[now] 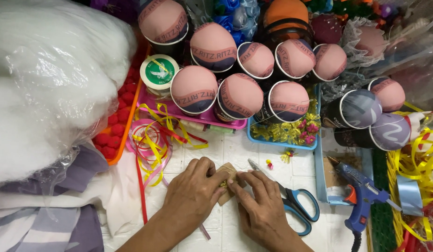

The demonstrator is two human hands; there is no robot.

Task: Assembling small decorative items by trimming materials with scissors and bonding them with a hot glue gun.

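Note:
My left hand and my right hand meet over a small brown cardboard piece lying on the white table. Fingertips of both hands pinch a tiny gold trinket against the card. Blue-handled scissors lie just right of my right hand, blades pointing up-left. A small yellow and pink bead ornament rests on the table above the scissors.
Many paper cups capped with pink padded fabric crowd the back. A blue glue gun lies at right in a blue tray. Loose ribbons lie at left, beside a bag of white stuffing and a tape roll.

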